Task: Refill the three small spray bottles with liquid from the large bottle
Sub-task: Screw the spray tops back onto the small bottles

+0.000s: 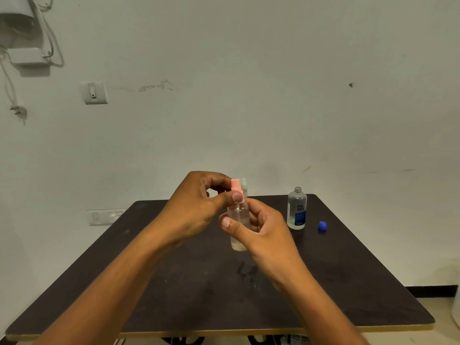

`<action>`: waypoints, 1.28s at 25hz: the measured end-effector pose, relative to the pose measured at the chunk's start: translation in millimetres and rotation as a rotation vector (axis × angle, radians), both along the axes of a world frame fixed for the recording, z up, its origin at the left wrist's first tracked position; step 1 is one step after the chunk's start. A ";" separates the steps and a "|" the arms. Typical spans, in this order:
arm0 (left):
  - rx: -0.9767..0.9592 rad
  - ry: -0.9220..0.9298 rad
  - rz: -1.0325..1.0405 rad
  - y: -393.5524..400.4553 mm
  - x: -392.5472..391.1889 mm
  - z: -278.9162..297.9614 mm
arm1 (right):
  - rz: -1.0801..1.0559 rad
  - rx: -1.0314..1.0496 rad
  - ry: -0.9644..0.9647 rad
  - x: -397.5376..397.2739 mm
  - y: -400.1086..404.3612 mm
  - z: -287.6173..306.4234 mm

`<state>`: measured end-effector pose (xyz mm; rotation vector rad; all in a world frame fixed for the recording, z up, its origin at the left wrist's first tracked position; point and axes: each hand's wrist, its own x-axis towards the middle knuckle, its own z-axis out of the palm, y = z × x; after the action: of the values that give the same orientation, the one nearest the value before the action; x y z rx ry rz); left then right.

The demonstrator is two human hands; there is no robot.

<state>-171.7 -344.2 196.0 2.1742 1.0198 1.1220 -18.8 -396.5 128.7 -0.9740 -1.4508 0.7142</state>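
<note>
A person's two bare forearms reach in from the bottom edge over a dark tabletop [348,282] set against a pale wall. Both hands meet just above the table's centre around a small clear spray bottle [239,215], held upright above the surface with a little liquid at its base. The right hand [263,227] is wrapped around the bottle's body from the 3 o'clock side, its thumb lying across the front. The left hand [196,207], at 9 o'clock from the bottle, pinches the pink spray head [235,186] at the bottle's top between thumb and curled fingers. Directly behind the pink head, the top of another clear bottle [244,186] peeks out; most of it is hidden. At 3 o'clock from the hands, well apart, stands the large clear bottle [296,209] with a blue label, uncapped, a low level of liquid inside. Its blue cap [322,226] lies on the table just beside it, further toward 3 o'clock.
</note>
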 end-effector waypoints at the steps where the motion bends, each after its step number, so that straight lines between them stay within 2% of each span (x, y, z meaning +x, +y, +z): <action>1: -0.003 0.000 0.002 1.5 -0.1 0.0 | 0.000 0.001 -0.009 0.9 1.0 0.1; 8: 0.094 -0.082 0.029 18.7 -7.6 -21.8 | -0.052 -0.025 -0.023 12.6 19.0 -6.5; 15: 0.073 0.053 0.120 63.0 -17.4 -83.6 | -0.086 -0.064 -0.079 25.4 65.3 -25.7; 21: -0.032 0.132 0.132 112.2 -10.6 -126.2 | -0.133 -0.111 -0.087 25.5 133.0 -60.4; 26: -0.033 0.236 0.184 170.3 -3.3 -144.6 | -0.136 -0.131 -0.127 24.2 203.6 -79.1; 32: -0.075 0.260 0.200 239.8 7.9 -169.8 | -0.181 -0.177 -0.210 30.4 293.8 -99.8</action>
<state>-163.8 -104.4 26.2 2.2364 1.3956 0.8816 11.6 -102.7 29.0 -1.3322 -1.4738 0.6282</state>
